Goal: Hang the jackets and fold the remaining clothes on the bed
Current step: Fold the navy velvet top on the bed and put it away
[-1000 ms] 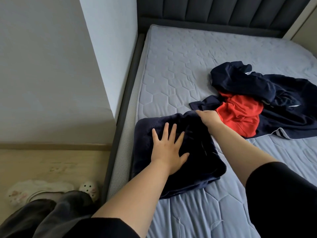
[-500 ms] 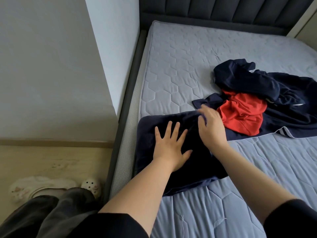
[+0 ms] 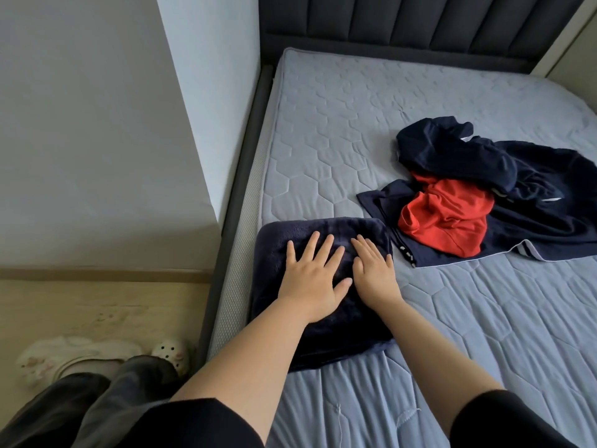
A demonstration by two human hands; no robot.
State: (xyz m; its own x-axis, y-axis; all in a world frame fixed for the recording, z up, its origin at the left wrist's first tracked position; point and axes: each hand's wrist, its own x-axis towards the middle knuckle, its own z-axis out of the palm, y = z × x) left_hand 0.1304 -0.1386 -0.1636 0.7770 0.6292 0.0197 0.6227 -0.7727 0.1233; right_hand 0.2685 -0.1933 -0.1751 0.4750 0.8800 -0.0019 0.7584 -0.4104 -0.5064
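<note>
A folded dark navy fleece garment [image 3: 336,334] lies as a thick, roughly square bundle on the near left part of a pale blue-grey mattress quilted in hexagons [image 3: 355,130], close to the mattress's left edge. Both of the person's hands lie on top of it, palms down. The left hand [image 3: 311,279] is flat with its fingers spread wide and pointing toward the head of the bed. The right hand [image 3: 374,273] is flat just beside it, with straight fingers held closer together, and the left thumb almost meets it. Neither hand grips or pinches the cloth. Both forearms are bare, coming out of black sleeves [image 3: 193,428] at the bottom of the view.

To the right, further up the mattress, a crumpled dark navy jacket with a pale-edged hem [image 3: 542,227] lies spread out, with a bright red garment [image 3: 449,221] bunched on top of it and partly tucked under a navy fold. The jacket's nearest corner lies just beside the far right corner of the folded bundle; whether they touch cannot be told.

A dark grey padded headboard [image 3: 420,24] stands at the head of the bed, and a dark grey bed frame [image 3: 245,150] runs along the left side next to a white wall [image 3: 97,124]. On the pale wooden floor [image 3: 80,312] the person's feet wear cream slippers [image 3: 48,360] below grey trousers [image 3: 113,399].
</note>
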